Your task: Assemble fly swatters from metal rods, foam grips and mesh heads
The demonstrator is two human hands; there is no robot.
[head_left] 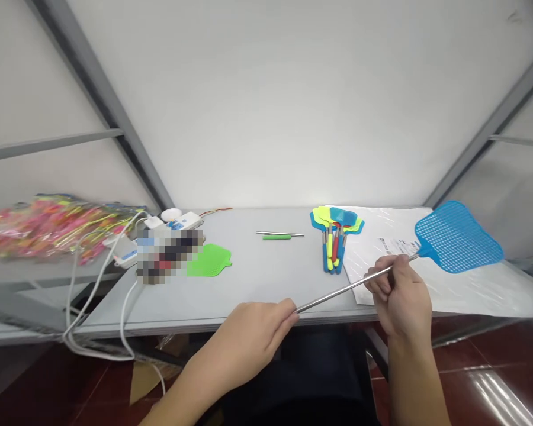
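A blue fly swatter [461, 239] with an extended metal rod is held between my two hands, slanting up to the right over the table's front edge. My right hand [402, 296] pinches the rod close to the blue mesh head. Lower down, my left hand [260, 328] is closed around the other end, and its fingers hide whatever grip is there. On the table behind lie a green swatter head [211, 260], a thin metal rod [279, 234] and a green handle [276, 238]. A pile of swatters [336, 236] in blue, yellow and red lies further right.
A white plastic bag [373, 260] with a label covers the table's right part. Power strips [184, 223] with white cables [73, 319] sit at the left, beside a pixelated patch. Bundled colourful items in clear wrap [57, 228] lie at far left. A wall panel [266, 106] stands behind.
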